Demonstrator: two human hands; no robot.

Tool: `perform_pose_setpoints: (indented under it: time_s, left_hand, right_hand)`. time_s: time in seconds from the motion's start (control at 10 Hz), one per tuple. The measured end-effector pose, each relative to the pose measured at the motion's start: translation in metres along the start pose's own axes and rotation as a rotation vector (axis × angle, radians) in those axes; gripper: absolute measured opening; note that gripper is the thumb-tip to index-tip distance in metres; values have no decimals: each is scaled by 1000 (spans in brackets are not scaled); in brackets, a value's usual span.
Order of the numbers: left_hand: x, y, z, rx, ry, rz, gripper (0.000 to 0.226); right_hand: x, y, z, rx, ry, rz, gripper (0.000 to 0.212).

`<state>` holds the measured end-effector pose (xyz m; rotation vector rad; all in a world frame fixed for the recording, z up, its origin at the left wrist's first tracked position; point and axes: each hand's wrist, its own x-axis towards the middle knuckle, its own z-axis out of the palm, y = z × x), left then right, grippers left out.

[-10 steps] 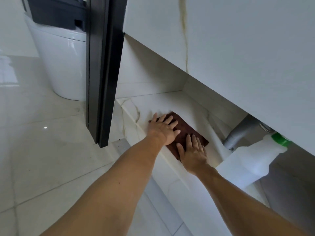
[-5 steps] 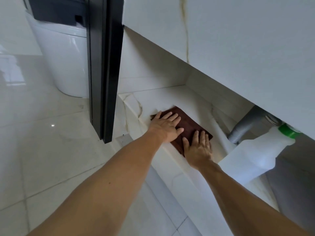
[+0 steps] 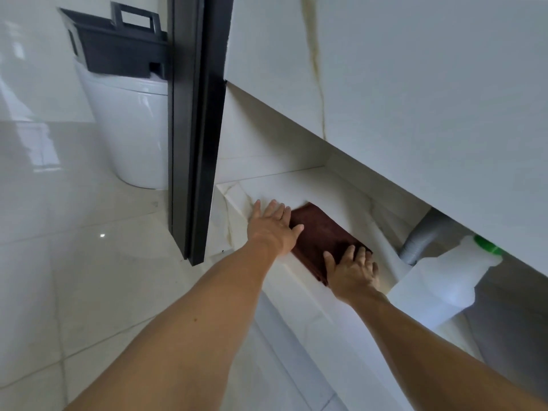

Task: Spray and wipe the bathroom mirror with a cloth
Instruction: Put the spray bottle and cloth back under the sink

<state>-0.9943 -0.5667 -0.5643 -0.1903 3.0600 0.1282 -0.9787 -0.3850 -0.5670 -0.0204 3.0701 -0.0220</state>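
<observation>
1. Pale marble-look tiles cover the bathroom floor (image 3: 89, 277) and the low white stone shelf (image 3: 296, 185) under the white vanity cabinet (image 3: 415, 99).
2. On that shelf lies the folded dark brown cloth (image 3: 321, 232), flat, near the front edge.
3. The left hand (image 3: 271, 225) lies flat with fingers spread, palm down. Half a second ago it covered the cloth's left end; now it has slid leftwards, so its fingers rest mostly on bare stone and only its thumb side touches the cloth.
4. The right hand (image 3: 353, 269) stays pressed flat on the cloth's near right corner, fingers extended, gripping nothing (much as before).
5. More of the cloth's middle shows now than earlier.
6. The view has tipped upwards: the dark plastic bin with a handle (image 3: 118, 51) on the white toilet (image 3: 130, 129) is now visible, where earlier it was cropped at the top.
7. The black vertical door frame (image 3: 194, 129) hides the right side of the toilet and bin.
8. The translucent white bottle with a green cap (image 3: 444, 274) leans just right of the right hand; its cap is partly tucked under the cabinet and its base is hard to make out.
9. The grey corrugated drain pipe (image 3: 421, 238) vanishes behind the bottle.
</observation>
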Motion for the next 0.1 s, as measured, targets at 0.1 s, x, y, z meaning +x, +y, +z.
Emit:
perform_pose_setpoints:
  time_s: [0.1]
  left_hand:
    - [-8, -8, -12, -51, 66, 21, 66]
  right_hand:
    - [-3, -8, -14, 54, 64, 2, 75]
